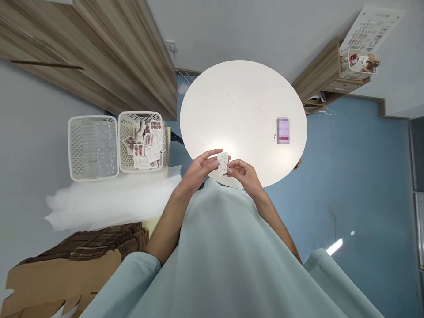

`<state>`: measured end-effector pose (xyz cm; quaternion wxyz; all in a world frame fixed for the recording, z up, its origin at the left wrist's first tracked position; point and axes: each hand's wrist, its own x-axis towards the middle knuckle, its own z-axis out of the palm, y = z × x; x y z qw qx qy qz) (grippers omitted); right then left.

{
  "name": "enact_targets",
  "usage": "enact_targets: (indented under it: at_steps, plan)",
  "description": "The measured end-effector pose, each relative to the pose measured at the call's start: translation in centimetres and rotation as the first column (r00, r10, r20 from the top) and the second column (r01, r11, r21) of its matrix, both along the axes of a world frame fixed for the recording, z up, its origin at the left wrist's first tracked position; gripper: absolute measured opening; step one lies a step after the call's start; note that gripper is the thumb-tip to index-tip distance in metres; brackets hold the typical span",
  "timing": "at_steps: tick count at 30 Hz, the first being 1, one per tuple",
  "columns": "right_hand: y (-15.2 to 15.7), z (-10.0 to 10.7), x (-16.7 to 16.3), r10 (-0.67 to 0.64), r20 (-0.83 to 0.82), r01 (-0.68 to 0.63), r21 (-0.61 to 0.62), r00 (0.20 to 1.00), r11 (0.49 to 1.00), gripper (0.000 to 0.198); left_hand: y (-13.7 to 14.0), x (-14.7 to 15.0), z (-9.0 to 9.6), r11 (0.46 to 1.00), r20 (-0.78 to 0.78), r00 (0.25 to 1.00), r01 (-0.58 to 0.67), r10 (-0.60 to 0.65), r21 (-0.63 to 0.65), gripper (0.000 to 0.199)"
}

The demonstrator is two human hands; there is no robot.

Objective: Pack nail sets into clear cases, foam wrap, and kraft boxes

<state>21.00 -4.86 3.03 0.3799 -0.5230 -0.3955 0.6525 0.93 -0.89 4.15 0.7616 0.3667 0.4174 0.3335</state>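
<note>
Both bare forearms [170, 223] angle inward from near side. Left hand [199, 170] pinches, index finger [214, 152] stretched rightward; right hand [245, 174], just beside, pinches with fingers [237, 163] curled.

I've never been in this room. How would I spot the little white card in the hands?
Find the big rounded white table. At its near edge, the left hand and right hand hold a small white card between them. Unlike the cards heaped in the white basket off to the left, it is held up alone, rows of dark print showing.
</note>
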Motion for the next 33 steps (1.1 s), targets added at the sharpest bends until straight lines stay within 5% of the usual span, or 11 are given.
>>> enact_targets:
  at_steps: [7,21,28,33]
  plan:
    - [-0.5,0.2,-1.0,-0.127,0.335,0.091,0.122,0.934,0.988,0.039,-0.3,0.3,-1.6,0.987,-0.24,0.958,-0.142,0.157,0.078,0.071]
    - [-0.3,-2.4,-0.7,-0.062,0.382,0.071,-0.01,0.922,0.997,0.039,-2.3,-1.6,-4.6,0.967,-0.327,0.913,-0.203,0.244,0.154,0.056]
    - [0.8,-7.0,-1.6,0.038,0.264,-0.014,-0.089,0.964,0.996,0.039,-3.0,-3.7,-7.7,0.971,-0.428,0.874,-0.179,0.23,0.156,0.055]
    - [2.0,-13.0,-3.6,0.101,0.326,-0.049,-0.163,0.94,0.985,0.027,-2.4,-5.4,-13.0,0.993,-0.58,0.807,-0.083,0.116,0.084,0.054]
